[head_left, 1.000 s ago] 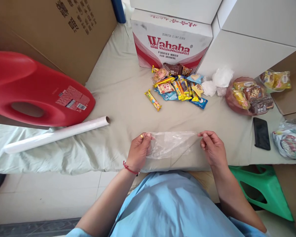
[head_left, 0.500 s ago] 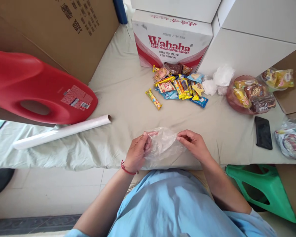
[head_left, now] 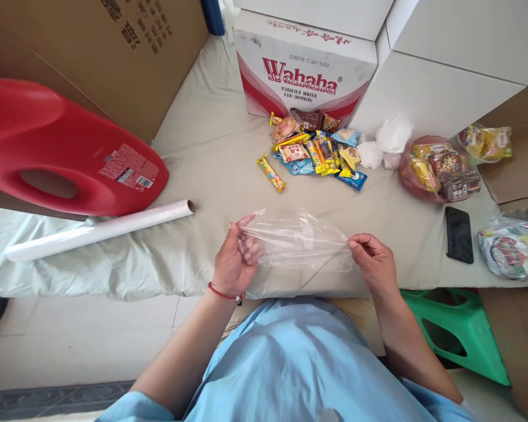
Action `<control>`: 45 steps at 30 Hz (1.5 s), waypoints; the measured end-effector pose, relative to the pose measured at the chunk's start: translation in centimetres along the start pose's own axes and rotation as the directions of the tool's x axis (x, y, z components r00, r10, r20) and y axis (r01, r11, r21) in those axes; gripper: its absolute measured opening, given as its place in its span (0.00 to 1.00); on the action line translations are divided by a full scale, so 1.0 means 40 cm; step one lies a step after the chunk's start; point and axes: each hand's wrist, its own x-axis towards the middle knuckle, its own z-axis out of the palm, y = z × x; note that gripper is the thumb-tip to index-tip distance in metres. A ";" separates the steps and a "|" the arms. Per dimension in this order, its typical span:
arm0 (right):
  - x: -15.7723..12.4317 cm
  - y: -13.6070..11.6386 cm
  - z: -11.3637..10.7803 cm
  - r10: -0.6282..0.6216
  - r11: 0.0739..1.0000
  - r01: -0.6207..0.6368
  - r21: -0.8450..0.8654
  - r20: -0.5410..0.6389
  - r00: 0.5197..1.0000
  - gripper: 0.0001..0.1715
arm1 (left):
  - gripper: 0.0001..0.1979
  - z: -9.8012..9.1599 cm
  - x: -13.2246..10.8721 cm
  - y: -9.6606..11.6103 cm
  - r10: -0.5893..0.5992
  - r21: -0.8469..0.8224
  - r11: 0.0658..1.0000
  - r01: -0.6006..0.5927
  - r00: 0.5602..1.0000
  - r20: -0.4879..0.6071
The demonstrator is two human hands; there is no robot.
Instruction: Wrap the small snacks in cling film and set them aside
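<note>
A clear plastic bag [head_left: 301,240] is stretched sideways between my two hands, just above the near edge of the cloth-covered surface. My left hand [head_left: 237,252] grips its left end, with the film lying over the fingers. At the other end, my right hand [head_left: 372,255] pinches the bag between thumb and fingertips. Beyond the bag lies a pile of wrapped snacks [head_left: 319,152], with one yellow snack bar [head_left: 271,174] apart at its left. Further right, a pink transparent bowl [head_left: 411,179] holds several packaged snacks, beside some crumpled white plastic [head_left: 391,140].
A white roll [head_left: 101,230] and a red jug [head_left: 83,158] lie at the left, by a large cardboard box [head_left: 92,53]. A Wahaba-style carton printed "Wahaha" [head_left: 303,70] stands behind. A black phone [head_left: 459,234], a filled bag [head_left: 510,246] and a green stool [head_left: 462,334] are at right.
My hands have moved apart, the right one going rightward and the left one slightly leftward. The bunched bag is now pulled out wide and taut. The view has shifted a little.
</note>
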 end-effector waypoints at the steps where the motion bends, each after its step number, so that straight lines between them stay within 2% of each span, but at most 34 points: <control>1: -0.002 0.001 -0.012 0.011 1.000 -0.011 -0.029 0.016 1.000 0.17 | 0.21 -0.002 0.000 -0.004 0.006 0.025 1.000 -0.005 1.000 -0.027; 5: 0.008 -0.003 -0.060 0.040 0.972 0.011 -0.234 0.212 0.976 0.21 | 0.28 -0.022 -0.011 -0.021 0.034 0.213 0.977 -0.007 0.992 -0.123; 7: 0.030 -0.009 -0.072 0.003 0.946 0.064 -0.317 0.205 0.979 0.24 | 0.29 -0.038 -0.022 -0.027 0.044 0.366 0.930 0.006 0.991 -0.129; 9: 0.060 -0.015 -0.068 -0.045 0.928 0.100 -0.358 0.159 0.986 0.25 | 0.27 -0.057 -0.036 -0.030 0.054 0.534 0.845 0.011 0.993 -0.106; 11: 0.090 -0.019 -0.043 -0.053 0.924 0.119 -0.364 0.185 0.981 0.26 | 0.27 -0.076 -0.052 -0.024 0.094 0.703 0.710 -0.024 0.994 -0.060; 14: 0.121 -0.017 0.024 -0.019 0.935 0.133 -0.329 0.326 0.945 0.26 | 0.34 -0.093 -0.081 0.010 0.208 0.912 0.395 -0.112 0.978 0.030; 16: 0.128 -0.015 0.072 -0.041 0.944 0.167 -0.285 0.399 0.916 0.24 | 0.37 -0.091 -0.099 0.047 0.298 0.966 0.196 -0.171 0.949 0.107; 17: 0.128 -0.016 0.092 -0.075 0.946 0.197 -0.257 0.417 0.906 0.21 | 0.36 -0.086 -0.105 0.066 0.344 0.972 0.126 -0.201 0.927 0.147; 19: 0.122 -0.024 0.122 -0.168 0.947 0.266 -0.180 0.429 0.888 0.17 | 0.31 -0.068 -0.103 0.098 0.411 0.964 0.058 -0.260 0.886 0.214; 21: 0.112 -0.041 0.136 -0.242 0.946 0.310 -0.090 0.439 0.865 0.16 | 0.27 -0.042 -0.082 0.110 0.418 0.944 0.095 -0.315 0.874 0.249; 23: 0.102 -0.060 0.138 -0.280 0.945 0.326 -0.025 0.455 0.845 0.15 | 0.29 -0.012 -0.045 0.097 0.367 0.909 0.223 -0.353 0.894 0.257; 25: 0.094 -0.075 0.133 -0.284 0.944 0.329 -0.014 0.472 0.835 0.16 | 0.33 0.017 -0.004 0.066 0.282 0.880 0.340 -0.331 0.929 0.241; 27: 0.090 -0.080 0.121 -0.261 0.950 0.312 -0.034 0.465 0.846 0.16 | 0.29 0.040 0.029 0.029 0.138 0.858 0.418 -0.299 0.954 0.265; 29: 0.090 -0.072 0.104 -0.217 0.962 0.265 -0.062 0.415 0.883 0.16 | 0.20 0.053 0.047 -0.002 0.017 0.837 0.464 -0.289 0.948 0.318; 30: 0.092 -0.065 0.094 -0.189 0.970 0.233 -0.075 0.375 0.907 0.16 | 0.19 0.055 0.052 -0.012 0.001 0.826 0.483 -0.292 0.943 0.333; 34: 0.105 -0.026 0.055 -0.095 0.990 0.113 -0.089 0.188 0.978 0.18 | 0.19 0.042 0.062 -0.021 0.180 0.789 0.530 -0.310 0.951 0.253; 37: 0.119 0.002 0.039 -0.071 0.996 0.074 -0.040 0.064 0.995 0.19 | 0.17 0.024 0.071 -0.011 0.266 0.786 0.524 -0.327 0.940 0.213; 40: 0.135 0.017 0.031 -0.088 0.996 0.088 0.018 -0.029 0.996 0.18 | 0.17 0.006 0.082 0.000 0.325 0.787 0.512 -0.344 0.926 0.193; 42: 0.148 0.015 0.024 -0.085 0.995 0.088 0.049 -0.061 0.994 0.18 | 0.18 -0.007 0.092 0.008 0.324 0.774 0.536 -0.337 0.929 0.180; 45: 0.174 -0.009 0.006 -0.035 0.994 0.041 0.097 -0.058 0.998 0.20 | 0.19 -0.025 0.112 0.023 0.229 0.712 0.650 -0.264 0.962 0.148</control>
